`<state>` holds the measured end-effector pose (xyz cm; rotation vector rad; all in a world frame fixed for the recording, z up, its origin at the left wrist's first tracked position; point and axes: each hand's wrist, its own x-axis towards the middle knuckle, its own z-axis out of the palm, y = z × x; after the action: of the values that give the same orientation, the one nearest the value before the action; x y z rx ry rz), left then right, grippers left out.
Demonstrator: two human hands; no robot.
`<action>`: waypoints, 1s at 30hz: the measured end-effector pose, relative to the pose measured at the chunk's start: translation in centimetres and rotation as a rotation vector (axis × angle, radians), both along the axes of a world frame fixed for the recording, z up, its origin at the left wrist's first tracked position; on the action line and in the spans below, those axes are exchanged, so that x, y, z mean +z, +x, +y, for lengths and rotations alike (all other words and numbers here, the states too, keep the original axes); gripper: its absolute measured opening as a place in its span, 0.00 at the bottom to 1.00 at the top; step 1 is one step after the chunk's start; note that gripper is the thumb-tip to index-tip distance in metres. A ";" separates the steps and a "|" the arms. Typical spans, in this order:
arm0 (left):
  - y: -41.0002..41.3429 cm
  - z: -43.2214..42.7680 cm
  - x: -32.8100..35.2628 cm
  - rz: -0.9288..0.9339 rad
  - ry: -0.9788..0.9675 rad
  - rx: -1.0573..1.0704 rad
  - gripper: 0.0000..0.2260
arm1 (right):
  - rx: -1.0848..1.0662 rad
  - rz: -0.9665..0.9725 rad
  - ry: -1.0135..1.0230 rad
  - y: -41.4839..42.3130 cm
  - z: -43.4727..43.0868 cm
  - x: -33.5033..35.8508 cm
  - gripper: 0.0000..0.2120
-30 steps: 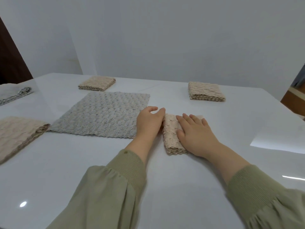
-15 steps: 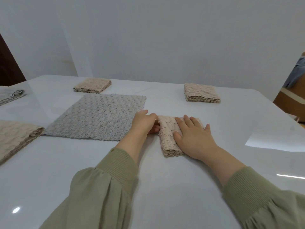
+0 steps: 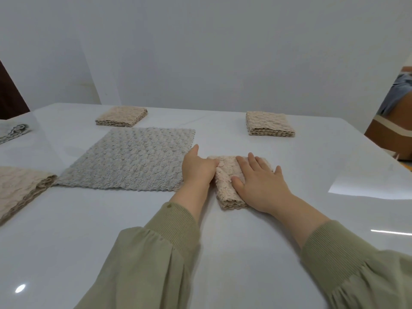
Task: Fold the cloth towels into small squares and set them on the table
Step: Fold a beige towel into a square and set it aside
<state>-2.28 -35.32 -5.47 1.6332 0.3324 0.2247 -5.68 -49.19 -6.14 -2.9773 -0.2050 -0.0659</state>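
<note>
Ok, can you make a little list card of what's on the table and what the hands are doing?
Table: white, glossy
Left hand: fingers curled at the small beige towel's left edge; pinching or not, cannot tell
Right hand: flat, pressing on that towel
Grey towel: spread flat, unfolded, left of the hands
Folded beige squares: one far left, one far right
Left edge: bigger folded beige towel and a grey cloth, both cut off by the frame

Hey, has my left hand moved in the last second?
Yes. The left hand stays over the near right corner of the grey towel, but its fingers, straight before, have curled rightward against the small folded towel.
</note>
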 end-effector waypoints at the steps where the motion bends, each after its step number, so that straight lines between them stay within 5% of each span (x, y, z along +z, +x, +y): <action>1: -0.3 -0.1 0.0 -0.029 0.050 0.009 0.33 | -0.003 -0.002 0.001 0.0 0.0 0.0 0.29; 6: -2.0 0.0 0.3 -0.168 0.377 -0.008 0.31 | 0.009 -0.035 0.006 -0.2 0.0 -0.1 0.29; 10: -2.9 0.2 0.5 -0.430 0.787 -0.195 0.20 | 0.018 -0.062 0.017 -0.3 -0.1 -0.2 0.27; 14: -2.8 0.4 -0.5 -0.006 1.218 -0.515 0.22 | 0.008 -0.036 0.068 0.0 -0.4 -0.2 0.24; 20: -3.0 0.5 -0.6 0.061 1.267 -0.528 0.24 | -0.161 0.087 0.125 1.3 -3.3 -0.3 0.26; 30: -2.4 -0.8 -1.1 0.061 1.228 -0.449 0.28 | -0.362 -0.130 0.254 2.2 -4.2 0.1 0.22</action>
<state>-4.68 -36.15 -6.59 2.8684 -0.2099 0.0102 -3.45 -53.36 -6.08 -2.7188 0.3067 -0.3035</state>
